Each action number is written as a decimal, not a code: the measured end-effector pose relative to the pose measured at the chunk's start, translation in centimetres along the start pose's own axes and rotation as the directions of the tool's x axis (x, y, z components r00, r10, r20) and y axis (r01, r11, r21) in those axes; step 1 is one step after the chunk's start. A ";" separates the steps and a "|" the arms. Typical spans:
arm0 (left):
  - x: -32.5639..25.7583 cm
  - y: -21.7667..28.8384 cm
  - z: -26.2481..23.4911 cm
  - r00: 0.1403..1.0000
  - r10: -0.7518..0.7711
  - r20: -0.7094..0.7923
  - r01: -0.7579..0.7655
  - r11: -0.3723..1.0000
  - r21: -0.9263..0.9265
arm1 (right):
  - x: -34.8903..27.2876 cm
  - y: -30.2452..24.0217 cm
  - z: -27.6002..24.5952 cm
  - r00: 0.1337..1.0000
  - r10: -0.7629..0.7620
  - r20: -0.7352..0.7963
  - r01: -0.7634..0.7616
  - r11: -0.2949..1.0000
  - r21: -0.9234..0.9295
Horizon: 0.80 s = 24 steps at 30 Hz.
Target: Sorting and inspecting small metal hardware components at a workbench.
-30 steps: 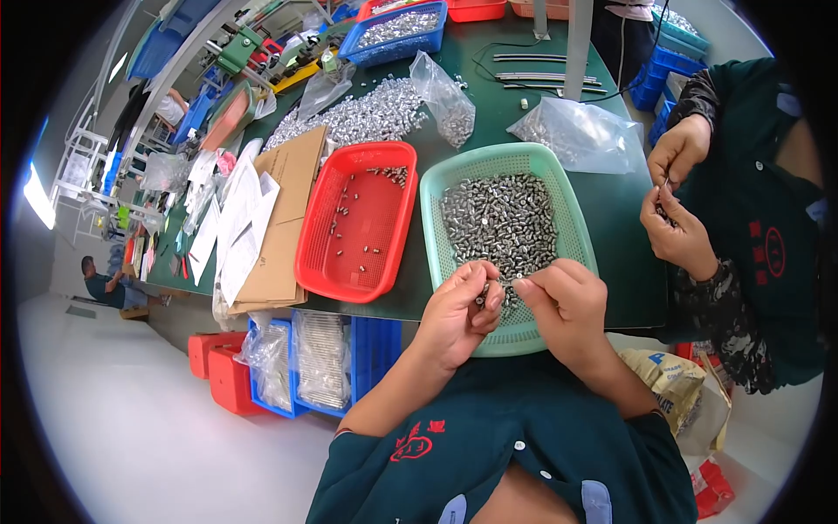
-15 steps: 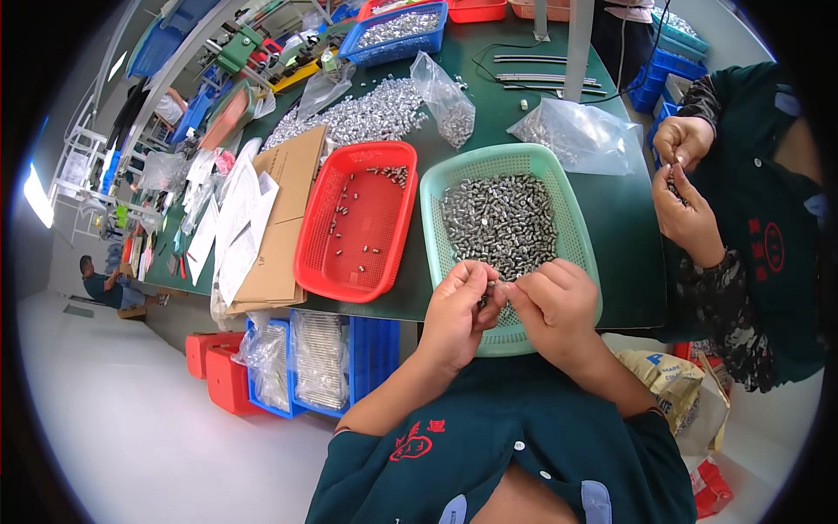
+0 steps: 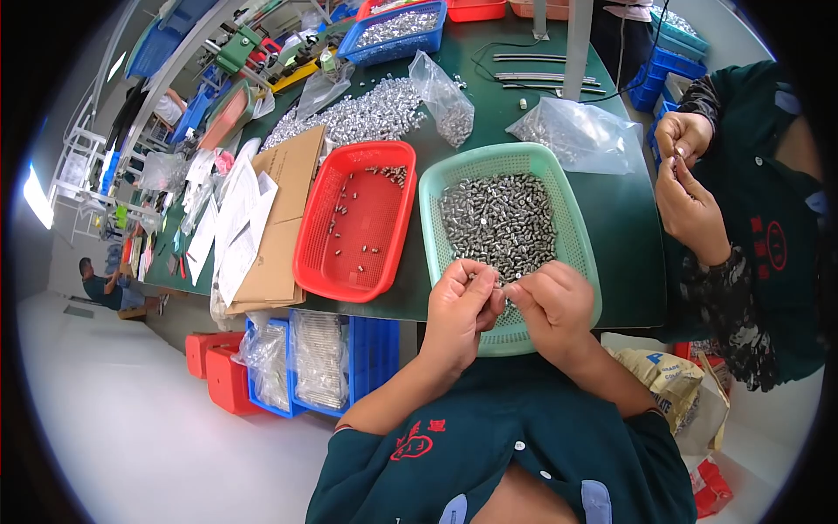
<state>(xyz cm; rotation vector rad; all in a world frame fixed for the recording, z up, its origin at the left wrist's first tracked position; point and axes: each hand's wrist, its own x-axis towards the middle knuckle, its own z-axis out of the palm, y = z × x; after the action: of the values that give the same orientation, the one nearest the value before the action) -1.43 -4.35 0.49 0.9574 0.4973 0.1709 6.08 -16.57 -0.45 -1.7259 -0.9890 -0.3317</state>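
Note:
Over the near edge of a pale green basket [image 3: 434, 253], my two hands meet, fingertips almost touching. My left hand [image 3: 463, 307] is closed, its thumb and fingers pinching a small metal part [image 3: 498, 283], of which only a glint shows. Opposite it, my right hand [image 3: 557, 306] pinches with thumb and forefinger; what lies between those tips is too small to make out. Many small, shiny cylindrical metal pieces [image 3: 497, 214] fill the basket beyond my hands. To the left, a red basket [image 3: 305, 253] holds scattered pieces of a similar kind, mostly at its far right corner.
Cardboard [image 3: 284, 210] and paper sheets [image 3: 236, 223] lie left of the red basket. Behind are a heap of silver parts [image 3: 375, 109], clear bags [image 3: 580, 135] and a blue basket [image 3: 393, 48]. At right, a co-worker's hands [image 3: 690, 188] work close by. Blue crates [image 3: 374, 358] stand below the table.
My hands stay in nearly the same place, with small finger shifts. Dark pieces glimpsed in my left fingers earlier are now hidden. The co-worker's hands have moved slightly.

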 end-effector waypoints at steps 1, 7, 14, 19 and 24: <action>-0.1 -0.1 0.0 1.000 0.000 0.001 0.000 1.000 0.002 | -0.3 0.1 0.1 0.983 0.180 0.033 -0.183 0.971 0.153; 0.0 -0.3 -0.5 0.998 0.014 0.067 -0.015 1.000 0.023 | -0.5 0.0 0.1 0.956 0.282 0.082 -0.294 0.929 0.227; -0.1 0.6 -0.4 0.974 -0.153 0.168 0.150 0.988 0.032 | -0.9 1.1 0.2 0.815 0.559 0.150 -0.564 0.711 0.420; 0.0 0.4 -0.8 0.982 -0.119 0.146 0.096 0.983 0.156 | -0.4 1.0 0.3 0.931 0.358 0.068 -0.361 0.878 0.315; -0.3 1.0 -2.0 0.989 -0.085 0.119 0.054 0.967 0.247 | -0.6 1.1 -0.3 0.867 0.491 0.081 -0.473 0.762 0.442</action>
<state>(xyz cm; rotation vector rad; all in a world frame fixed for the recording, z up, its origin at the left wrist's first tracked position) -2.62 -2.42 0.42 1.1813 0.4380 -0.0171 6.57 -17.17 -1.47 -1.4648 -0.4989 0.1945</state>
